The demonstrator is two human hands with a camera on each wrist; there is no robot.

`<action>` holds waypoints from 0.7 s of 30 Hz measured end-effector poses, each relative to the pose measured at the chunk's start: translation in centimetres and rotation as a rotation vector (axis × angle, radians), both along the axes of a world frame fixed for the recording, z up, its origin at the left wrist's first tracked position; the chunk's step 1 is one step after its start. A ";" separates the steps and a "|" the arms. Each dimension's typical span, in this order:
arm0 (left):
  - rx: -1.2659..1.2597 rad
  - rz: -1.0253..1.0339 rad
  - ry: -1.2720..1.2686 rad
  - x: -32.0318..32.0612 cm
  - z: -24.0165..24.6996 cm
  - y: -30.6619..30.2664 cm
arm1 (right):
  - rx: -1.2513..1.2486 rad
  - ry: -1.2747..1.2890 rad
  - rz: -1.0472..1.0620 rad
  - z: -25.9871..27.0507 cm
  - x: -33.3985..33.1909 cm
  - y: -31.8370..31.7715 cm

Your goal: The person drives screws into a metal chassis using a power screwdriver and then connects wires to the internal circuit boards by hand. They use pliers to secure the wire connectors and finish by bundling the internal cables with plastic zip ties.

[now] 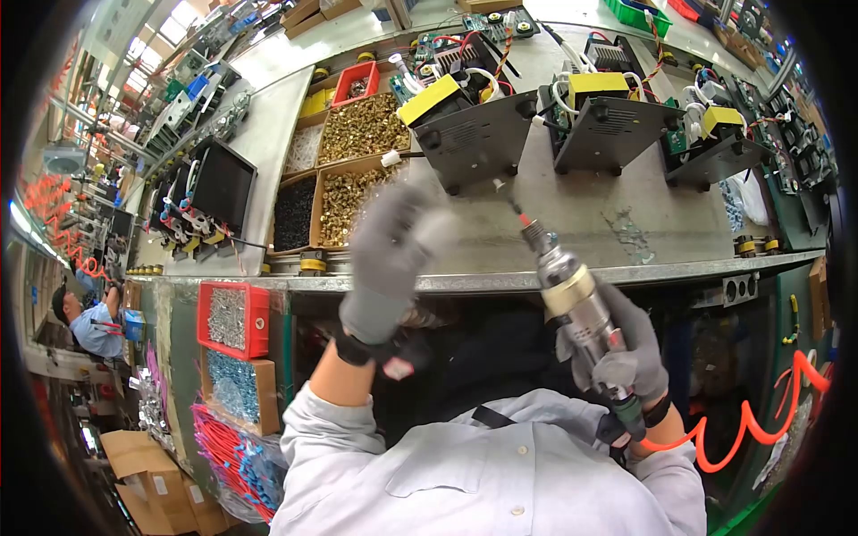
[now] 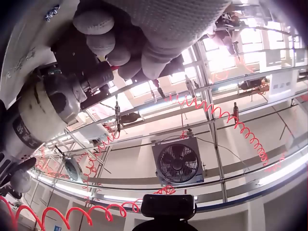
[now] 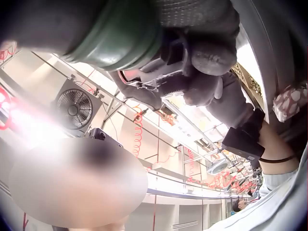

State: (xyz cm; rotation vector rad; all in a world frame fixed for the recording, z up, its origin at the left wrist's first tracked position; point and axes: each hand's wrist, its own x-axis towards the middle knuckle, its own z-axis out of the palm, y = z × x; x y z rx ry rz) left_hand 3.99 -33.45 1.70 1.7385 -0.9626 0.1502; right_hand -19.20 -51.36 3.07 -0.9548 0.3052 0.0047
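My gloved right hand [image 1: 630, 348] grips a pneumatic screwdriver [image 1: 576, 304], its red-tipped nose pointing up and left over the bench edge. In the right wrist view its green end [image 3: 120, 33] fills the top beside the gloved fingers. To the left, my gloved left hand [image 1: 386, 259] is blurred, just in front of the boxes of brass-coloured fasteners [image 1: 349, 204]. Its fingertips [image 2: 120, 55] are bunched in the left wrist view, overlapping the driver's red tip there; I cannot tell whether they hold anything. Beyond the driver stands a black metal panel [image 1: 487, 143] with a yellow block [image 1: 429, 98] and wires.
Two similar panel units [image 1: 617, 134] [image 1: 719, 161] stand farther right on the bench [image 1: 500, 246]. A red bin [image 1: 234, 319] of small metal parts hangs below its left front. An orange coiled air hose [image 1: 751, 433] runs right from the driver. Another person [image 1: 94, 326] is at far left.
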 end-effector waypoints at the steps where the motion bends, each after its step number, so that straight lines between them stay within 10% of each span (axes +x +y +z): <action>1: 0.073 0.206 -0.182 1.9 1.1 0.6 | -0.030 0.000 -0.015 -0.5 -0.1 -0.5; 4: 0.154 0.192 -0.763 7.7 5.0 -1.2 | -0.073 0.044 -0.057 -0.6 0.5 -0.6; 8: 0.505 -0.163 -0.919 10.6 6.7 -4.7 | -0.128 0.035 -0.009 -0.7 1.4 0.2; 21: 0.761 -0.366 -0.805 12.5 9.0 -7.3 | -0.122 -0.080 -0.001 -1.7 4.9 1.3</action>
